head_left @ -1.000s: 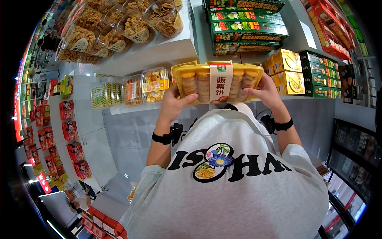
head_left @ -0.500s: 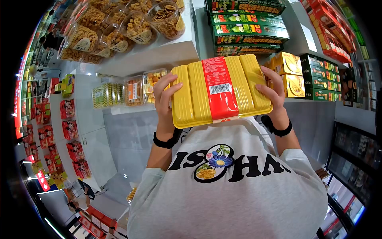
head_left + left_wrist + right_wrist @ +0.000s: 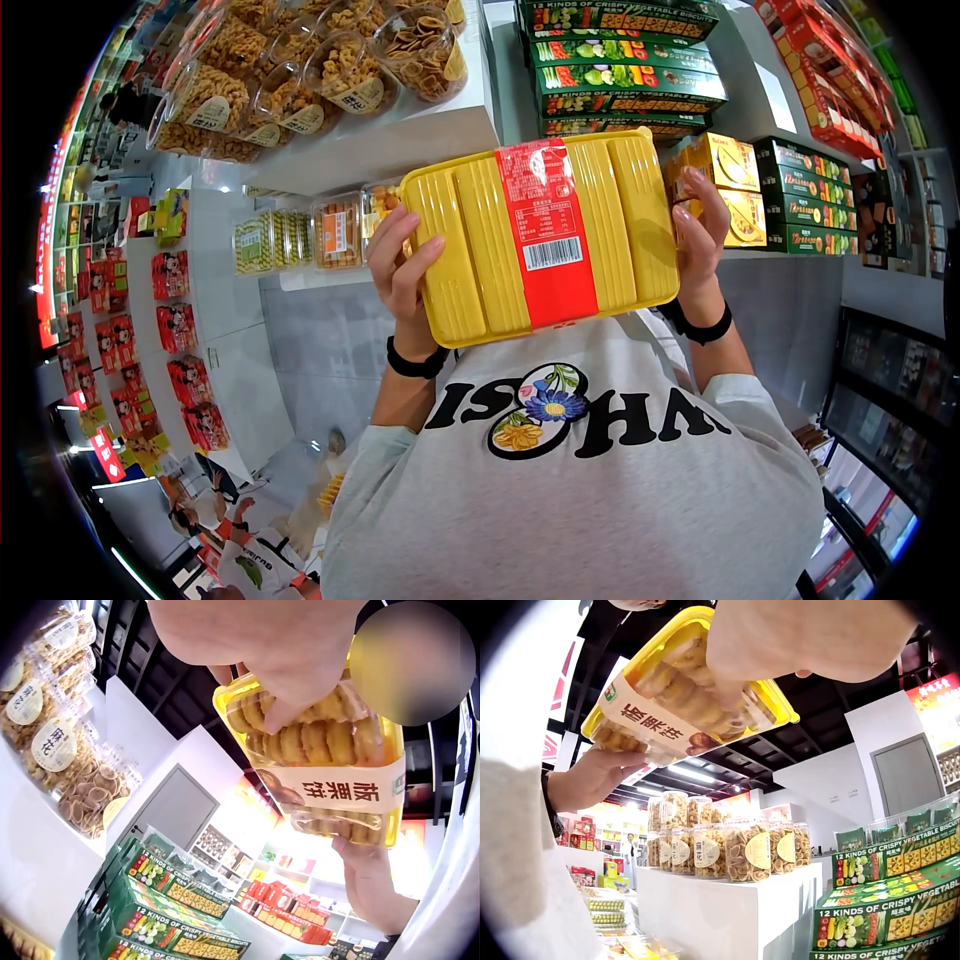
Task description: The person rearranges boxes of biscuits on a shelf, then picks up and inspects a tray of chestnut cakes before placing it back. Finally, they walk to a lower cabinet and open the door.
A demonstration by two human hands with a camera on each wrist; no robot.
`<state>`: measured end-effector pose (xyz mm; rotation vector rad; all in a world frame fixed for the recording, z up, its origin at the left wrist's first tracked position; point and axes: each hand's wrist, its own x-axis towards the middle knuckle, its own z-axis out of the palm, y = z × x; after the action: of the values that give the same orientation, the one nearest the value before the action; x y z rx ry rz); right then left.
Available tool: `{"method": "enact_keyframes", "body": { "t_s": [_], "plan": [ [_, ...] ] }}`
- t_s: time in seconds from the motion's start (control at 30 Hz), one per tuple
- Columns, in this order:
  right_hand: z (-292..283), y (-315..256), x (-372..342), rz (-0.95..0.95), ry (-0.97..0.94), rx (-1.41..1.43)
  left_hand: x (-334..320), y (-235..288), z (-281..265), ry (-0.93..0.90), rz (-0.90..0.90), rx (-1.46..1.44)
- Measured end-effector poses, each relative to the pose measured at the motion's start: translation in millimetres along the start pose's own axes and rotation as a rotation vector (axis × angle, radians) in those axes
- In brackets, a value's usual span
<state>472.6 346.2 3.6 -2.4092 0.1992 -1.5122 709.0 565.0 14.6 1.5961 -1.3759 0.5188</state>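
A yellow plastic tray of round pastries (image 3: 620, 225) is held up before the chest, its ridged underside turned to the head camera. A red label band (image 3: 555, 240) with small print and a barcode crosses it. My left hand (image 3: 400, 275) grips the tray's left end, fingertips on the underside. At the other end my right hand (image 3: 703, 245) holds it, fingers bent at the edge. In the left wrist view the pastries (image 3: 319, 742) show through the clear lid, beneath a pale paper band (image 3: 330, 787) with Chinese print, and my left thumb lies on the lid.
Tubs of fried snacks (image 3: 345, 75) stand on a white block at back left. Green biscuit boxes (image 3: 625, 80) are stacked behind the tray, yellow boxes (image 3: 735, 165) to its right. Clear packs (image 3: 338, 230) lie on the shelf at left. People (image 3: 250, 550) are at lower left.
The tray has tipped over from its lidded front to its yellow underside, then turned flatter toward the head camera and shifted slightly left. Both hands have stayed at its ends, fingers now showing.
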Motion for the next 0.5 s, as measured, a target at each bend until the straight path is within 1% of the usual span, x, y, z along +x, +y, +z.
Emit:
{"method": "enact_keyframes", "body": {
  "t_s": [0.07,0.17,0.27,0.37,0.47,0.5],
  "plan": [
    [2.4,-2.9,1.2,0.021,0.009,0.017,-0.3,1.1,-1.0,0.016,0.003,-0.025],
    [2.3,-3.6,1.4,0.032,-0.001,0.015,-3.1,0.1,2.6,0.107,0.014,-0.079],
    [0.7,-4.6,4.6,0.041,-0.058,-0.001,-1.2,3.3,-0.6,0.090,0.029,-0.059],
    [2.7,-4.1,4.4,0.042,-0.062,0.008,-2.5,5.0,-4.4,0.065,0.032,-0.042],
    [3.1,-5.5,6.3,0.040,-0.064,0.011,-3.9,3.9,-4.7,0.088,0.063,-0.027],
    [5.7,-4.4,6.3,0.046,-0.051,0.094,-4.1,3.6,-5.1,0.087,0.069,-0.030]
  ]
}}
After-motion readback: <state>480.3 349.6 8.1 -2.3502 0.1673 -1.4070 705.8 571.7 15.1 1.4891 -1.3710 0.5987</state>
